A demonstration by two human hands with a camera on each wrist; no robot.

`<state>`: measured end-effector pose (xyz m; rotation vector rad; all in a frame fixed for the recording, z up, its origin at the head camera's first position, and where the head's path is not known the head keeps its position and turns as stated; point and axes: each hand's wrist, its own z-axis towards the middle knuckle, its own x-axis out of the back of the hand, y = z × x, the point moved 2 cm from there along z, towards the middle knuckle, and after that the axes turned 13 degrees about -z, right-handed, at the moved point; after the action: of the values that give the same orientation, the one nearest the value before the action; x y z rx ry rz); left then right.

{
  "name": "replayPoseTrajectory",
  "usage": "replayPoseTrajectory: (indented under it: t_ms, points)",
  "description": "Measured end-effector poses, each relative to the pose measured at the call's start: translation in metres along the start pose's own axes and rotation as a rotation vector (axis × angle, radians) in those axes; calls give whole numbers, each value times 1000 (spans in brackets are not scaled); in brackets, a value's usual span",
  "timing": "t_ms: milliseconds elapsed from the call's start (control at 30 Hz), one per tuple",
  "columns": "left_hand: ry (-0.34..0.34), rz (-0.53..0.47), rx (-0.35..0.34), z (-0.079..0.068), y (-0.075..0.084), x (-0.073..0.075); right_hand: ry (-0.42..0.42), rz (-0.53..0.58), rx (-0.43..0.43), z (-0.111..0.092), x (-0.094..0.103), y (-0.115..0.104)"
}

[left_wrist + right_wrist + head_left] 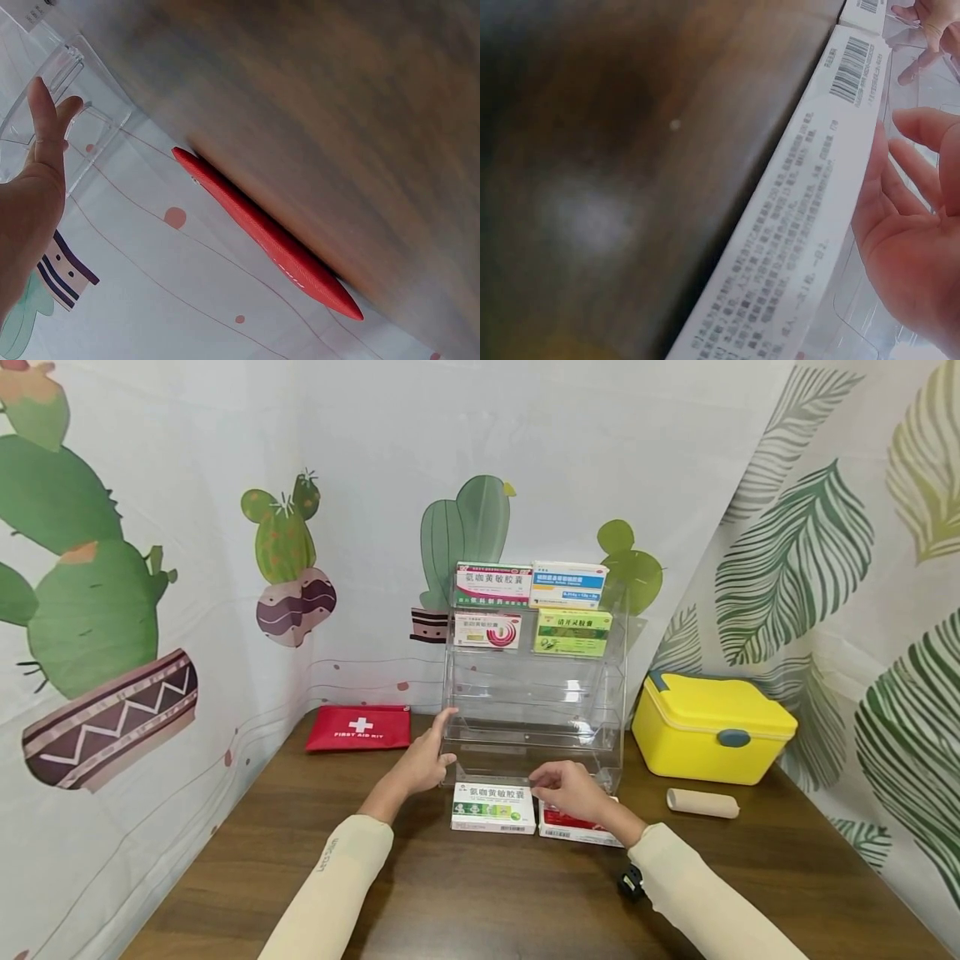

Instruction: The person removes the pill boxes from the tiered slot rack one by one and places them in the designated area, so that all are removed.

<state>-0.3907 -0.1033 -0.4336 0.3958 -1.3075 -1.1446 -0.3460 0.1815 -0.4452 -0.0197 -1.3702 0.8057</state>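
On the brown wooden table (465, 910) lie a flat white card box with green pictures (491, 802) and a flat red-and-white card box (573, 834). The right hand (572, 791) hides part of the second; its loosely bent fingers hold nothing. The left hand (425, 762), fingers out straight, grips nothing beside the clear, shiny plastic rack (517, 689).

"FIRST AID KIT" and a white cross mark the red pouch (358, 729) at far left. On the clear rack (525, 735), 氨咖黄敏胶囊 stands on the top-left box (492, 585) and the pink-ringed box (486, 632) below; the green box (573, 632) reads 清开灵胶囊. The near white-and-green box (492, 807) also says 氨咖黄敏胶囊. The near red-and-white box (576, 828) bears a barcode and blurred print; the left sleeve (330, 885), "Let's Slim".
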Motion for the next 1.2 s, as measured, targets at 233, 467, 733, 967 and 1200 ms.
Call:
replayPoseTrajectory:
  t_ms: [233,467,733,967,1200]
  points:
    - [6,15,-3,0,2,0,-26,53,-1,-1,-1,-2]
    - [6,3,7,-1,1,-1,-78,106,20,-2,-2,-6]
    - [5,-5,15,-1,-1,-1,-75,166,53,-4,6,-15]
    - [7,9,13,-3,0,-1,-22,196,72,-1,12,-13]
    - [6,3,15,-3,2,-1,89,200,79,1,23,-16]
